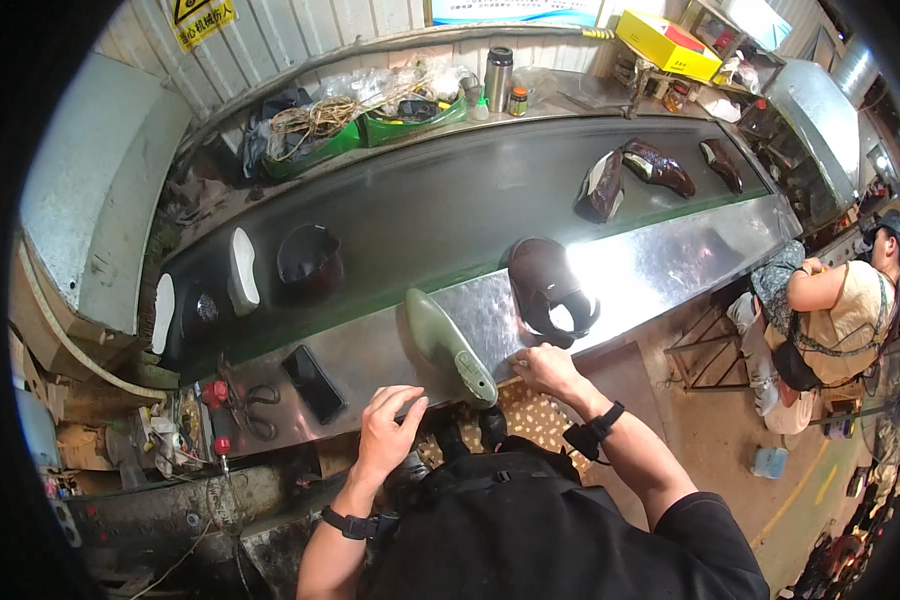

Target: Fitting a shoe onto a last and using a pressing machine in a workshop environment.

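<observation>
A pale green shoe last (438,335) lies on the metal ledge in front of me, its heel end toward my body and just over the edge. My left hand (390,428) hovers left of it, empty, with the thumb held apart from the curved fingers. To the right of the last, my right hand (550,370) is at the ledge's front edge, its fingers pinched together. Whatever they hold, if anything, cannot be made out. Just beyond that hand sits a dark brown leather shoe upper (542,268), its opening toward me.
Behind the metal ledge (660,250) runs a dark conveyor belt (440,190) bearing brown shoes (660,168), white soles (242,270) and a dark upper (308,255). A phone (315,383) and scissors (258,412) lie left. A seated co-worker (840,310) is at right.
</observation>
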